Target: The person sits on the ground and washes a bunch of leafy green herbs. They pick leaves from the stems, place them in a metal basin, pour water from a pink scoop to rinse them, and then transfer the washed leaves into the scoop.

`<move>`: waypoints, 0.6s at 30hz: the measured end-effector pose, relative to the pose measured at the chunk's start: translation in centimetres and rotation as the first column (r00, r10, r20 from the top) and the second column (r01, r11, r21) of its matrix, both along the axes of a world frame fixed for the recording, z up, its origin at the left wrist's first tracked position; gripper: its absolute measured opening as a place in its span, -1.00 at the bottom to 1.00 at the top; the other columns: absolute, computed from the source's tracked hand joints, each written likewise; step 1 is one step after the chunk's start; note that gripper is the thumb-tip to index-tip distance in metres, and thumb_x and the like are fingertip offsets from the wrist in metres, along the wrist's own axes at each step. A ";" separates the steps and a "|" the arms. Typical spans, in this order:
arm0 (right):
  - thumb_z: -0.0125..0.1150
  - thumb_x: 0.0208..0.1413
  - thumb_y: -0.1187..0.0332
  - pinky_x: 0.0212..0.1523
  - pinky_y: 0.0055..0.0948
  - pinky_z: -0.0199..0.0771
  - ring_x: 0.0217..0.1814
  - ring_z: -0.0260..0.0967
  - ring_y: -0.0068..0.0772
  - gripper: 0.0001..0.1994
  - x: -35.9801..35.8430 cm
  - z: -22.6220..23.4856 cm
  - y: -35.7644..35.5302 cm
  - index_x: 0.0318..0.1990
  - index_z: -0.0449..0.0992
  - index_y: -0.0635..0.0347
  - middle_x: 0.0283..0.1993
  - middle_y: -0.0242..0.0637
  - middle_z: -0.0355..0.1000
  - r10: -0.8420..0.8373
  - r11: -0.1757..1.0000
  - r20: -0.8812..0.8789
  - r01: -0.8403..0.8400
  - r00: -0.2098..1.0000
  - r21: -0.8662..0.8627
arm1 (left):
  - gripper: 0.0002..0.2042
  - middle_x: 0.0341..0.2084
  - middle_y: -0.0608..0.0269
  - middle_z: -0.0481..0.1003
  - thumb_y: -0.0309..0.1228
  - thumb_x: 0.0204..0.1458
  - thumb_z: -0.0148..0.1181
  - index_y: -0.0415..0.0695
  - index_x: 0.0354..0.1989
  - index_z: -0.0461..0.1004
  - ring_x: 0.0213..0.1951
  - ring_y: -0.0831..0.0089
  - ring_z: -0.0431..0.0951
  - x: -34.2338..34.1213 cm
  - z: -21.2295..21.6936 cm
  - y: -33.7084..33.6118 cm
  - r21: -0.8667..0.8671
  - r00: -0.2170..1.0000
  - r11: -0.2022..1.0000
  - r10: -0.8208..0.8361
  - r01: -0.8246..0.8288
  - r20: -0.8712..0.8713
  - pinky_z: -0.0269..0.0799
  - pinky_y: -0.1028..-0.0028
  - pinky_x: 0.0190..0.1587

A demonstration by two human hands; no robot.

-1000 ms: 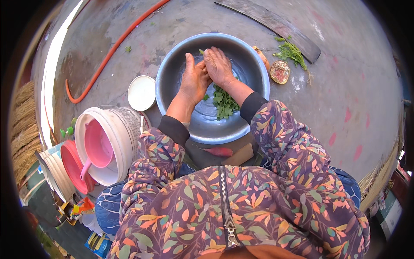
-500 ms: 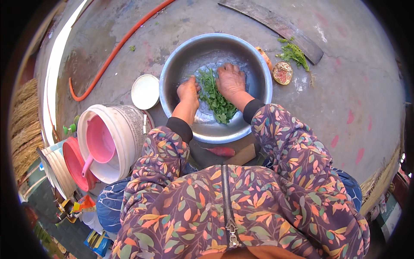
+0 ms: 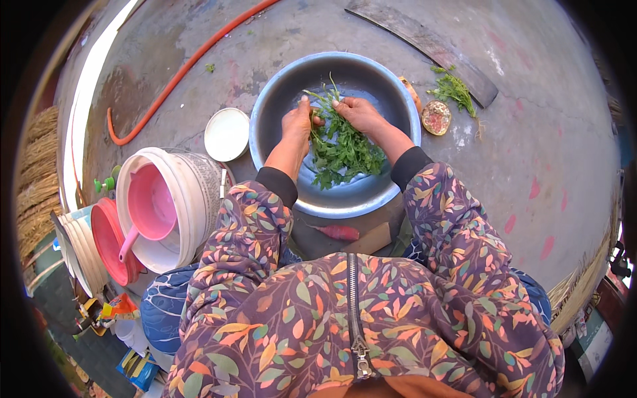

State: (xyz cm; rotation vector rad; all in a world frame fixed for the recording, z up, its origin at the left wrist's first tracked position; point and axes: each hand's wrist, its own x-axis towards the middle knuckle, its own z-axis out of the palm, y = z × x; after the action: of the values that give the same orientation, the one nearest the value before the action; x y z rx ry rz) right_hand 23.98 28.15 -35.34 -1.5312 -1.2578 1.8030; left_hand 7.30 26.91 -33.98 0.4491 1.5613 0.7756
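Observation:
A bunch of leafy greens (image 3: 346,158) with thin pale stems is held inside a wide metal basin (image 3: 342,207). My left hand (image 3: 296,126) is closed at the left of the bunch, thumb up, with fingers curled round some stems. At the upper right of the leaves, my right hand (image 3: 361,115) pinches the stems between thumb and fingers. Stem ends stick up past both hands toward the far rim, while the leaves hang toward me. A little water seems to shine on the basin floor; my hands and the greens cover part of it.
A white bucket (image 3: 211,182) with a pink dipper (image 3: 151,199) stands left, near a round white lid (image 3: 227,134). An orange hose (image 3: 169,89) curves behind. More greens (image 3: 454,89), a cut root (image 3: 436,118) and a wooden plank (image 3: 424,43) lie right. A red root (image 3: 338,232) lies nearer me.
Both hands have closed on the greens and moved nearer each other. The bunch, which lay across the basin floor, is now raised at its stem end, with stems showing above the hands.

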 end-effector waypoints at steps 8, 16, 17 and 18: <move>0.01 0.11 0.17 0.08 -0.07 0.36 0.08 0.38 0.04 -0.64 -3.2 -1.9 -1.4 0.00 0.48 0.12 0.10 -0.07 0.37 -0.143 0.933 0.581 -0.086 0.802 0.348 | -0.42 -0.11 0.11 0.48 0.12 0.25 -0.28 -0.20 0.04 0.32 -0.02 0.21 0.48 -0.3 -1.7 0.0 -0.201 0.968 0.963 0.208 -0.179 0.137 0.31 0.07 0.01; -0.34 0.27 -0.08 0.35 -0.09 -0.04 0.38 0.02 0.10 -0.36 -9.7 1.5 -3.7 0.21 0.23 0.35 0.31 0.15 0.12 -0.021 0.894 0.203 -0.073 0.979 0.443 | -0.45 0.02 0.05 0.38 0.08 0.26 -0.23 -0.18 0.10 0.27 0.09 0.15 0.38 -0.8 -0.5 0.3 -0.083 0.796 0.969 0.238 -0.232 0.557 0.30 0.14 0.17; -0.37 0.27 -0.11 0.36 -0.08 -0.06 0.40 0.00 0.09 -0.33 -8.7 0.9 -2.9 0.22 0.22 0.36 0.33 0.14 0.11 -0.094 0.897 0.273 -0.038 0.957 0.441 | -0.46 0.03 0.05 0.37 0.07 0.26 -0.23 -0.18 0.11 0.27 0.09 0.15 0.37 -0.3 -1.0 0.3 -0.028 0.763 0.978 0.180 -0.208 0.621 0.29 0.16 0.19; -0.40 0.27 -0.14 0.37 -0.07 -0.08 0.42 -0.02 0.07 -0.30 -7.3 0.4 -2.0 0.24 0.21 0.36 0.34 0.13 0.10 -0.174 0.898 0.341 0.007 0.924 0.440 | -0.47 0.05 0.05 0.36 0.06 0.26 -0.23 -0.18 0.11 0.27 0.09 0.15 0.37 0.6 -1.4 0.3 0.026 0.726 0.984 0.113 -0.178 0.678 0.27 0.17 0.20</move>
State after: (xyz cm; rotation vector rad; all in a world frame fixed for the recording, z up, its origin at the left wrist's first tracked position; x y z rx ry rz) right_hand 16.68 26.18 -34.98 -1.6747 -1.5992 1.0926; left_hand 7.89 27.17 -35.34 0.0730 0.8751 0.9981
